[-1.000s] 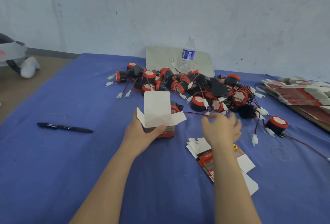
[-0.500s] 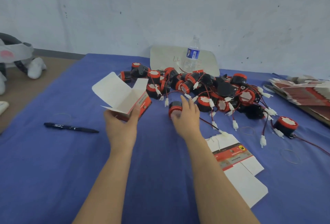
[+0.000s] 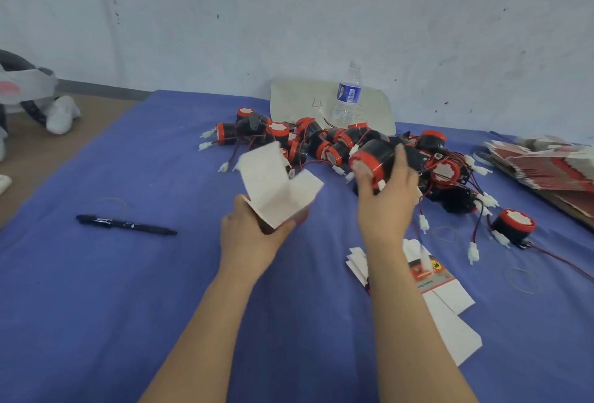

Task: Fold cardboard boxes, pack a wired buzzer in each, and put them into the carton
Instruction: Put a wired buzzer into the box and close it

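Note:
My left hand (image 3: 249, 237) grips a small folded cardboard box (image 3: 276, 189) from below, its white top flaps spread open and tilted toward the right. My right hand (image 3: 387, 193) holds a black and red wired buzzer (image 3: 373, 156) lifted just above the table, to the right of the box's open mouth. Its red wire trails down toward the pile. Behind both hands lies a heap of several more buzzers (image 3: 318, 142) with white plugs.
Flat unfolded boxes (image 3: 440, 293) lie under my right forearm. A stack of flat boxes (image 3: 543, 168) sits at the right edge. One loose buzzer (image 3: 514, 226) lies at the right. A black pen (image 3: 125, 224) is on the left, a water bottle (image 3: 347, 97) at the back.
My right hand has picked a buzzer off the table and raised it. My left hand has brought the open box back toward the middle, next to the buzzer.

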The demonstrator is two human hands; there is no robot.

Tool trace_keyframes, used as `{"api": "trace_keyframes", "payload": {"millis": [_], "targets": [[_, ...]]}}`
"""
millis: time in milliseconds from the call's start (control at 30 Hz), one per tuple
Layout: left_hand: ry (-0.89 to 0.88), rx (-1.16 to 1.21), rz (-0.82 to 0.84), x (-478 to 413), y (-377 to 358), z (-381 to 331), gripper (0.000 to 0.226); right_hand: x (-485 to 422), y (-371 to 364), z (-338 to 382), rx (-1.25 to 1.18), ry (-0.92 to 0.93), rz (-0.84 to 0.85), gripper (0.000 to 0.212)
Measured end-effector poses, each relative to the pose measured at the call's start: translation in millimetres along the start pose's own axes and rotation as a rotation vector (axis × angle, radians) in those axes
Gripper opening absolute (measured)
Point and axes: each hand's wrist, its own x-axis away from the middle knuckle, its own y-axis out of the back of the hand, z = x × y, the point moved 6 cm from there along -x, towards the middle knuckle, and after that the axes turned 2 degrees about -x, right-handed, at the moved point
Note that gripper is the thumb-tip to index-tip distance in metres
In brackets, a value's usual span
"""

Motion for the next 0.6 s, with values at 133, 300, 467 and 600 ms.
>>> {"api": "trace_keyframes", "payload": {"millis": [133, 300, 467, 600], "targets": [[-0.023, -0.056, 0.279, 9.2, -21.5, -1.5, 0.066, -3.8, 22.2, 26.6, -0.176, 0.091, 0.043, 0.066], [-0.047, -0.042, 0.371, 8.8, -24.0, 3.3, 0.064, 8.3, 1.7, 41.4, -0.082, 0.254, 0.413, 0.019], [-0.084, -0.15, 0.452, 8.6, -29.2, 2.4, 0.064, 32.2, -35.1, 28.4, 0.032, 0.172, 0.592, 0.024], [-0.102, -0.141, 0.445, 9.1, -28.8, 0.9, 0.066, 36.7, -36.4, 17.2, 0.034, 0.075, 0.518, 0.024]]}}
